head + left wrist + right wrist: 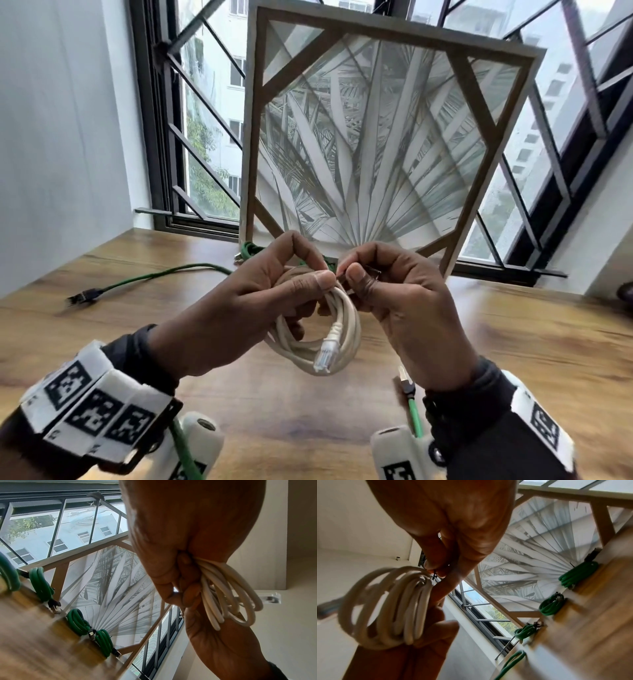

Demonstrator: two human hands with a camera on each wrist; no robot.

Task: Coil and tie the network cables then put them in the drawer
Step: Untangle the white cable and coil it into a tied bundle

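Observation:
A cream-white network cable (346, 329), wound into a coil, hangs in the air above the wooden table (513, 342), its clear plug (323, 356) dangling inside the loop. My left hand (320, 275) grips the top of the coil between thumb and fingers. My right hand (349, 274) pinches a thin dark tie (434, 574) right at the top of the coil (393, 605). In the left wrist view the white loops (228, 592) stick out past my curled fingers. No drawer shows in any view.
A loose green cable (164, 272) with a black plug (82, 296) lies on the table at the left. A green coil (250, 250) sits behind my hands. Another green cable end (412, 407) lies below my right wrist. A large framed picture (376, 137) leans against the window.

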